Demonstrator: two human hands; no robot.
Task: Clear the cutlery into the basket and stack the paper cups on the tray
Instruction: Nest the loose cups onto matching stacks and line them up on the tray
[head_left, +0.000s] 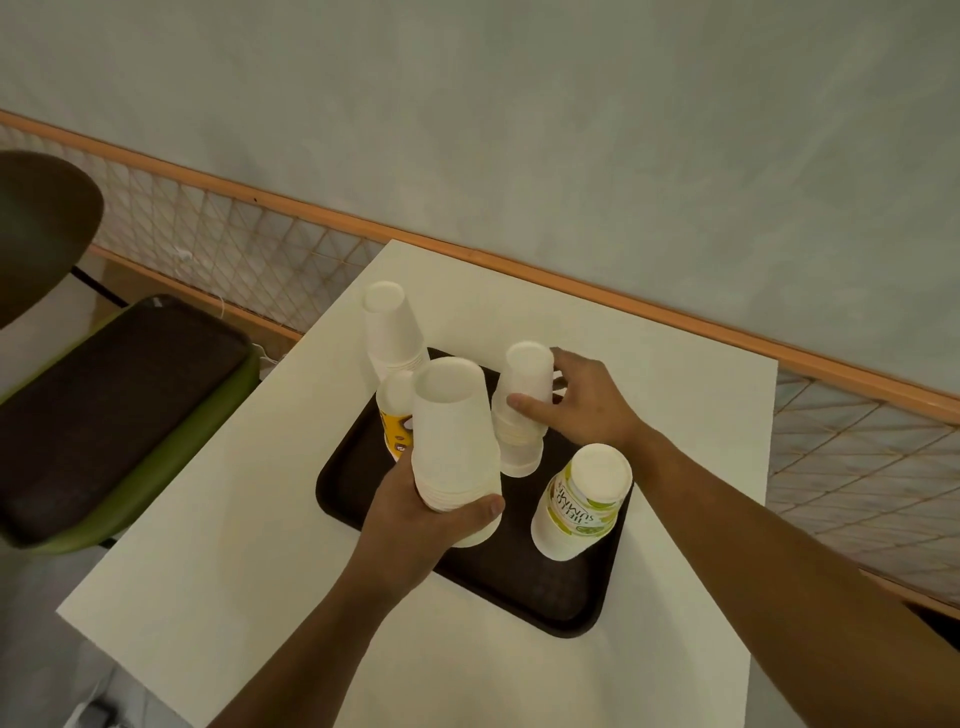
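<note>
Gripping a tall stack of upturned paper cups (454, 441) low near the rims with the left hand (415, 525), probably for steadiness while setting it on the dark tray (519, 587); closing the right hand (582, 400) around a shorter stack (522, 410), seemingly for merging; leaving a green-printed cup (582, 504) standing at the tray's right edge; hiding most of a yellow-printed cup (392, 415) behind the tall stack; showing no cutlery or basket anywhere.

The paper cups (454, 431) look matt white; one printed cup (582, 501) has a slightly glossy label. The tray (519, 582) is dark matt plastic, the table (218, 545) smooth and matt.
</note>
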